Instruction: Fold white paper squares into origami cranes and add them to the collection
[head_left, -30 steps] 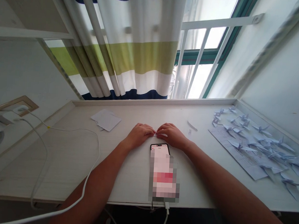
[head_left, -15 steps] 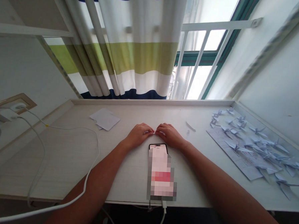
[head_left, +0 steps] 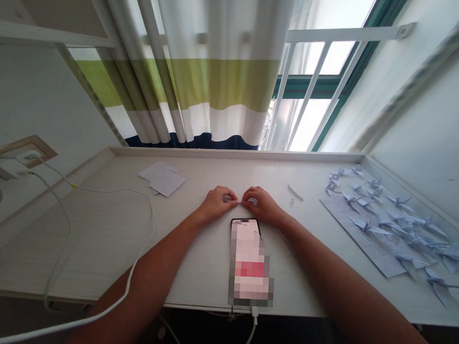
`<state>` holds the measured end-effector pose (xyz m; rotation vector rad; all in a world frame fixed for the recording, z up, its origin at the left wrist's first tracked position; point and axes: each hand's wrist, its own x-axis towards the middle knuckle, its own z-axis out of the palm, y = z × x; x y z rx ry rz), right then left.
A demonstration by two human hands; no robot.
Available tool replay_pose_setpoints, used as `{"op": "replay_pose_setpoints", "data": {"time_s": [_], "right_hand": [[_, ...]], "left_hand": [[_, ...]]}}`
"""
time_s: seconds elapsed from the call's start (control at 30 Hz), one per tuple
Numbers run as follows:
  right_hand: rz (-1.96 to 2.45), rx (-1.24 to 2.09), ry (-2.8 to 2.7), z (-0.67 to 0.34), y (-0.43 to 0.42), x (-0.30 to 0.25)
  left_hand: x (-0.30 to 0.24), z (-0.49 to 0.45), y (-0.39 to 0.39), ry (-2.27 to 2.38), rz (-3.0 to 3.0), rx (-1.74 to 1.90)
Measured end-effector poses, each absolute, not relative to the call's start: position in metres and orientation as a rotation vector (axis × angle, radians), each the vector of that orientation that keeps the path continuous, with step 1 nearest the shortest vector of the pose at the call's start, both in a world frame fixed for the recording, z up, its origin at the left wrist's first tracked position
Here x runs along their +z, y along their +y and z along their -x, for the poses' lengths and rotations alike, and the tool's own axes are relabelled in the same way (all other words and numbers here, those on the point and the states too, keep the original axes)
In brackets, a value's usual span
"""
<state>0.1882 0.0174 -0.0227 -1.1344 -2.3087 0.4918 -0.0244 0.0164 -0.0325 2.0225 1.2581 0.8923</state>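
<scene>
Pinching together, the left hand (head_left: 217,204) and right hand (head_left: 262,205) held a tiny folded paper (head_left: 238,202) just past the phone's (head_left: 250,260) far end; it looked light, thin and easy to crush, best held softly by its edges.

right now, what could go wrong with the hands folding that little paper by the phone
1. The white cable crosses the left forearm; pulling the left hand back could drag it.
2. The phone reaches the desk edge, so a forearm nudge might tip it off.
3. The paper piece, pinched between it and the right hand, could crease crooked.
</scene>
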Motion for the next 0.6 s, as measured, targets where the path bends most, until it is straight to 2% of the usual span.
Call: {"op": "replay_pose_setpoints", "data": {"time_s": [0.27,0.6], "right_hand": [[1.195,0.462,-2.334,-0.187,0.013,-0.019],[1.318,0.701,-2.065,-0.18,0.014,-0.022]], "left_hand": [[-0.031,0.023,0.014,1.254,-2.121,0.847],[-0.041,0.015,0.018,1.369,-1.844,0.956]]}}
